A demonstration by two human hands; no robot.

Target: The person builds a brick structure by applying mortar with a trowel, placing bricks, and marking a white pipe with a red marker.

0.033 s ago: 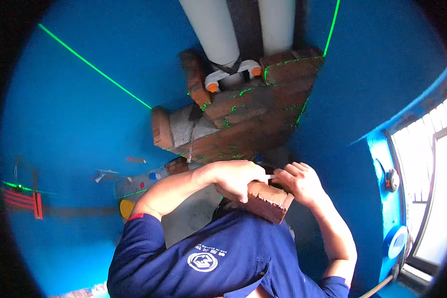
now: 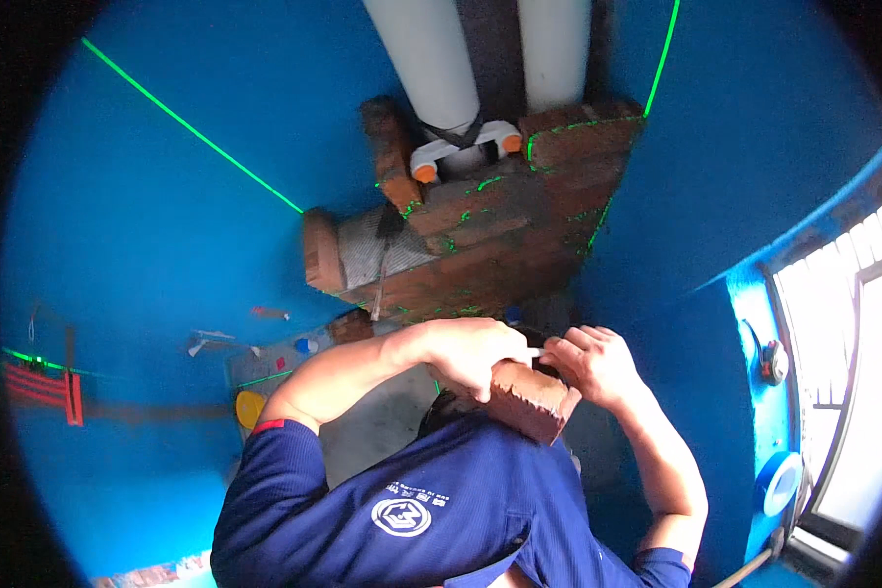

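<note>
Close to my chest, a reddish-brown brick (image 2: 529,419) is held with one end toward me. A lighter brown, ragged-edged layer that looks like mortar (image 2: 527,380) covers its upper side. My left hand (image 2: 472,355) is closed on the brick's left side, thumb pressed near its edge. Over the brick's far right corner, the fingers of my right hand (image 2: 588,365) are curled around something mostly hidden. A short whitish piece (image 2: 536,353) shows between the two hands, perhaps part of a handle. Beyond them rises partly built brickwork (image 2: 500,230).
Two thick pale pipes (image 2: 426,69) stand behind the brickwork, with a white fitting with orange ends (image 2: 465,147). Green laser lines cross the blue walls (image 2: 167,245). A yellow round object (image 2: 250,409) is at left; a window (image 2: 853,343) is at right.
The view has shifted slightly. The brick is tilted a little differently, and more of its ragged brown layer faces me. Both hands keep nearly the same place.
</note>
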